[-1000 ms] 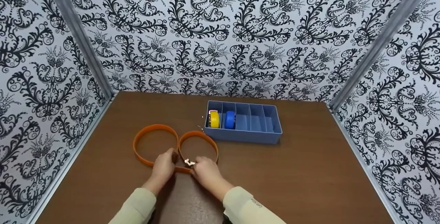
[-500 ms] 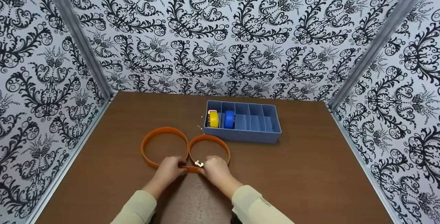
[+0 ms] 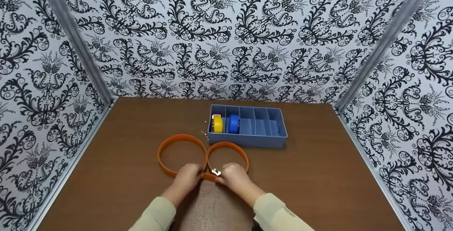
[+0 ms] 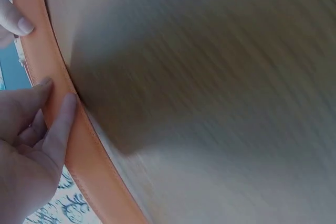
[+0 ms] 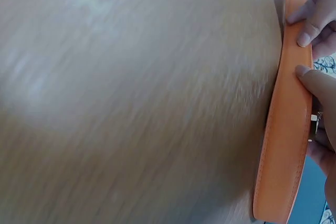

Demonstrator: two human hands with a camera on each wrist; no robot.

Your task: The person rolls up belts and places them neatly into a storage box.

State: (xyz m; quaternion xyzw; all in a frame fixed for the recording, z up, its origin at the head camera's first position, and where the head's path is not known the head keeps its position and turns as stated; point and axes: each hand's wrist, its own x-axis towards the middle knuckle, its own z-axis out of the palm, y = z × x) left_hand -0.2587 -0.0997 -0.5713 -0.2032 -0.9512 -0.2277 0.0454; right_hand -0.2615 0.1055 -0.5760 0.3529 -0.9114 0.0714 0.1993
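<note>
An orange belt (image 3: 182, 137) stands on edge on the brown table in two side-by-side loops, the left one larger. My left hand (image 3: 187, 178) pinches the belt's near stretch, below the left loop; in the left wrist view its thumb and a finger lie on the stitched outer face. Close beside it, my right hand (image 3: 237, 179) grips the same stretch below the right loop. A metal buckle (image 3: 216, 172) shows just inside the right loop, at the right hand's fingers. In the right wrist view, the right thumb (image 5: 307, 74) presses the outer face while other fingers are partly hidden behind.
Behind the belt stands a blue-grey compartment box (image 3: 247, 140). A yellow roll (image 3: 217, 124) sits on edge in its leftmost compartment, a blue roll (image 3: 234, 124) in the one beside it. Patterned panels (image 3: 219, 46) with grey posts enclose the table's back and sides.
Both hands and the looped belt have shifted to the right across the table. The left hand has moved from where the loops meet down to the belt's near stretch.
</note>
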